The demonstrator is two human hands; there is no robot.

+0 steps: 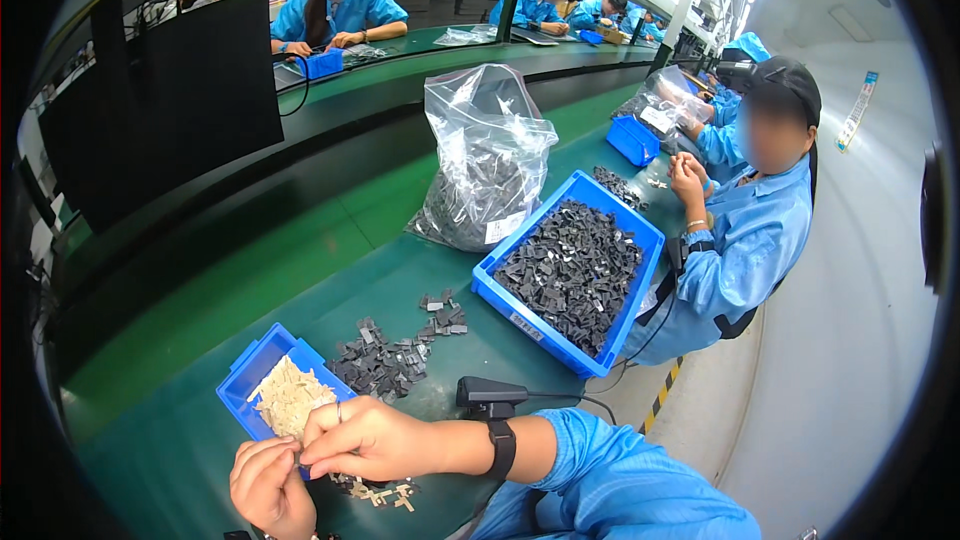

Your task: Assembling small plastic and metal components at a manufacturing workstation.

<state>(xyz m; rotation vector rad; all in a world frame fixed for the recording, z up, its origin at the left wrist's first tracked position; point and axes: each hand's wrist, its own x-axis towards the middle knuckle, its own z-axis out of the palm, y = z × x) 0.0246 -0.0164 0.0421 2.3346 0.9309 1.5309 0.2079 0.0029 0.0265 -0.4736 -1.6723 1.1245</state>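
Note:
My left hand (272,488) and my right hand (375,437) meet at the fingertips in front of a small blue bin (238,385). Both are closed in a pinch, and whatever lies between the fingers is too small and covered to name. Flat cream-coloured pieces (290,392) fill the bin. Just beyond my right hand is a loose pile of small black plastic parts (378,365). Below my right wrist, more cream pieces (403,498) lie scattered among dark ones, partly hidden by the hand.
A large blue crate (590,365) full of black parts stands to the right, beside a clear plastic bag (485,180) of dark parts. A black device (490,392) with a cable sits by my wrist. A co-worker (750,210) works at the right; others sit across the bench.

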